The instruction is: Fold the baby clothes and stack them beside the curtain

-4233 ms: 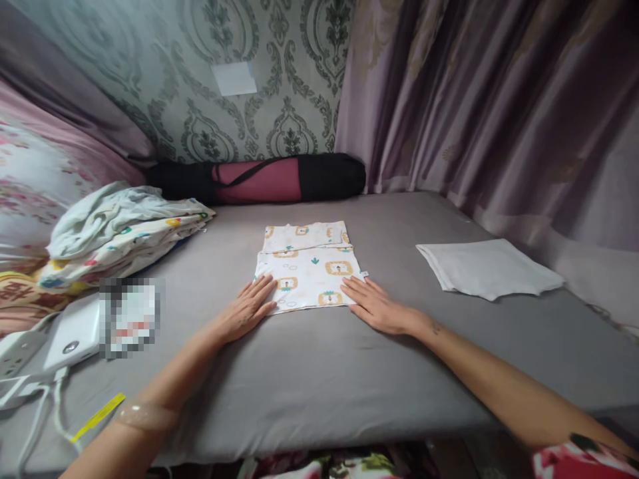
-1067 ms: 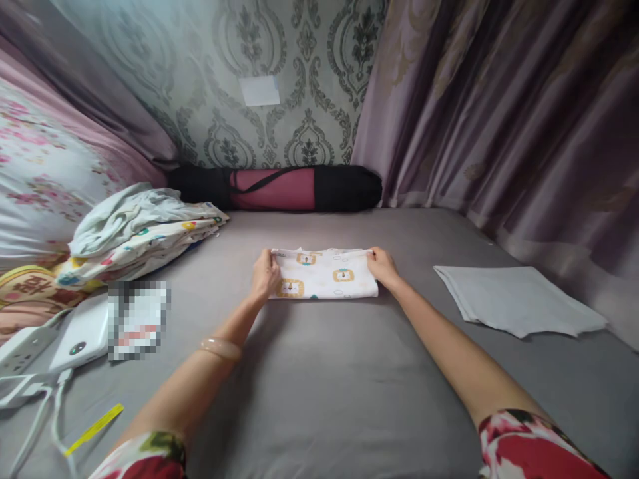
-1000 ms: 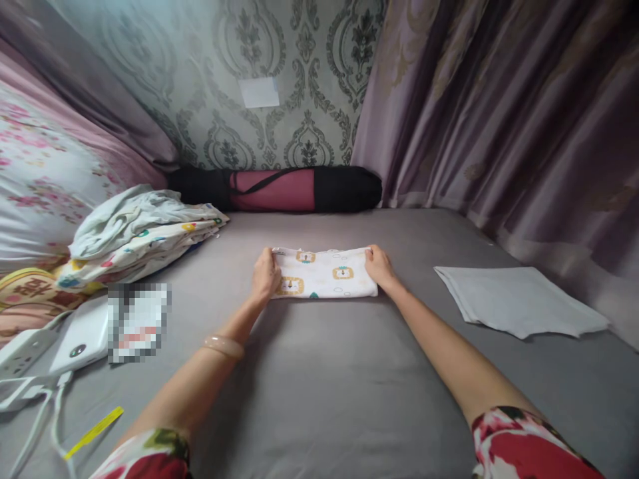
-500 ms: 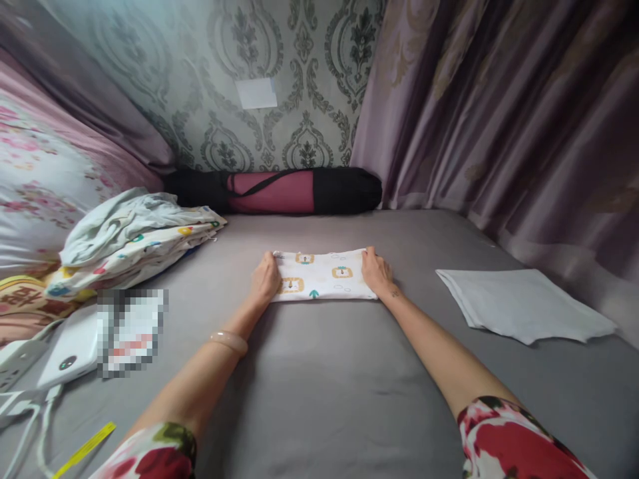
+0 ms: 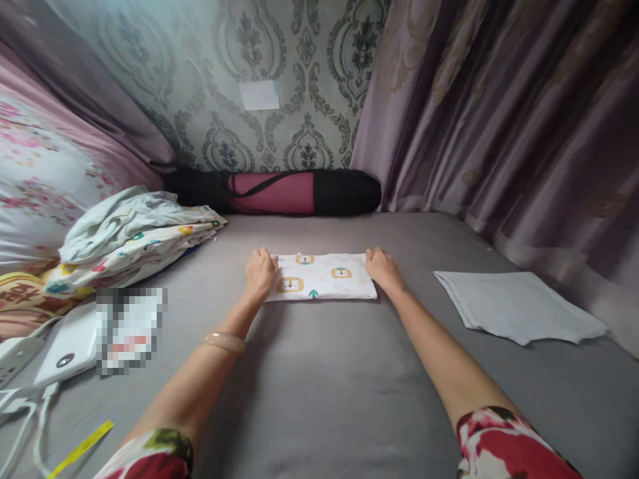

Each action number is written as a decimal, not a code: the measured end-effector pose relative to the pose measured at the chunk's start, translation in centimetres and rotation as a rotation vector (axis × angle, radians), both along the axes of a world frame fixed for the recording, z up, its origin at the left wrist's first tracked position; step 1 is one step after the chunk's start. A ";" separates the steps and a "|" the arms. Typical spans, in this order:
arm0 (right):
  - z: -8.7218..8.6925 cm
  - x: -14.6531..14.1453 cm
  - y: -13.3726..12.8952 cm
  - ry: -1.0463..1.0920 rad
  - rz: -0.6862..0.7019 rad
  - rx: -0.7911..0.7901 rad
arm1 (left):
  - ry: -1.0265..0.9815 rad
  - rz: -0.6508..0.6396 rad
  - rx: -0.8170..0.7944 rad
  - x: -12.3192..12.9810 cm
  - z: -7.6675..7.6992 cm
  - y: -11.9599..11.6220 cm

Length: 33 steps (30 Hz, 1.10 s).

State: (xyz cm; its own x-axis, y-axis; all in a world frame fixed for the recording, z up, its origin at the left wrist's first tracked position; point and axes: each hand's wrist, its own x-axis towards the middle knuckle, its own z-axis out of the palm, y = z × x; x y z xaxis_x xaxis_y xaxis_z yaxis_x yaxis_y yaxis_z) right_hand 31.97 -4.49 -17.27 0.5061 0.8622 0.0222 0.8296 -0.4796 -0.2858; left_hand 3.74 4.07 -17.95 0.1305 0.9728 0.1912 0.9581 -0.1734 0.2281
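Observation:
A folded white cloth [image 5: 324, 278] printed with orange lion faces and green leaves lies flat on the grey bed sheet [image 5: 319, 386]. My left hand [image 5: 260, 271] is closed at its left edge, fingers curled and partly hidden behind the knuckles. At the far right corner, my right hand [image 5: 383, 267] pinches the fabric between thumb and fingers. The cloth is stretched between both hands in a neat rectangle. A pale bangle [image 5: 224, 342] circles my left wrist.
A folded light grey cloth [image 5: 519, 306] lies to the right. On the left are heaped clothes [image 5: 134, 233], a white power bank [image 5: 70, 342] with cables, a power strip [image 5: 17, 356] and a yellow strip [image 5: 82, 447]. A black-and-maroon roll bag [image 5: 279, 193] rests against the wall.
My left hand has shifted slightly left and my right hand slightly right along the cloth's ends. The cloth itself stays nearly in place, with more of its right edge showing.

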 end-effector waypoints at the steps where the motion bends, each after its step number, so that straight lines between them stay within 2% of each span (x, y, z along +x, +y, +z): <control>1: -0.1 -0.4 -0.1 -0.026 0.016 0.038 | 0.000 -0.065 0.035 0.2 0.4 -0.5; 3: -0.5 -1.8 -0.5 -0.077 0.129 0.102 | 0.003 -0.244 0.067 1.3 0.8 -1.8; 6: -1.2 -5.0 -0.9 -0.121 0.426 0.093 | 0.035 -0.499 0.031 3.6 0.4 -3.9; 9: -1.4 -7.4 -0.9 -0.128 0.569 0.036 | 0.103 -0.606 -0.022 5.6 -0.9 -5.0; 13: -1.5 -8.2 -0.6 -0.143 0.581 0.019 | 0.158 -0.616 0.023 6.0 -2.8 -4.7; 16: -2.0 -7.9 -0.5 -0.157 0.582 0.037 | 0.175 -0.592 0.028 5.7 -3.3 -4.4; 24: -3.0 -7.9 -0.4 -0.151 0.569 0.037 | 0.205 -0.575 -0.044 5.9 -3.6 -4.3; 30: -1.5 -7.6 -0.2 -0.095 0.601 -0.100 | 0.149 -0.631 -0.095 5.2 -2.8 -3.1; 33: -1.1 -7.1 -0.5 -0.110 0.612 -0.062 | 0.115 -0.611 -0.046 4.5 -2.3 -2.9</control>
State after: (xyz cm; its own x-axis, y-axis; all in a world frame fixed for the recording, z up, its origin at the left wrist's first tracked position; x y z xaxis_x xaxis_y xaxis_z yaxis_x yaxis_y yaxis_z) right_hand 24.85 -5.02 -18.34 -0.0829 0.9965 -0.0131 0.9823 0.0795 -0.1697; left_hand 8.25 1.15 -20.23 0.6835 0.7226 0.1029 0.7076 -0.6906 0.1496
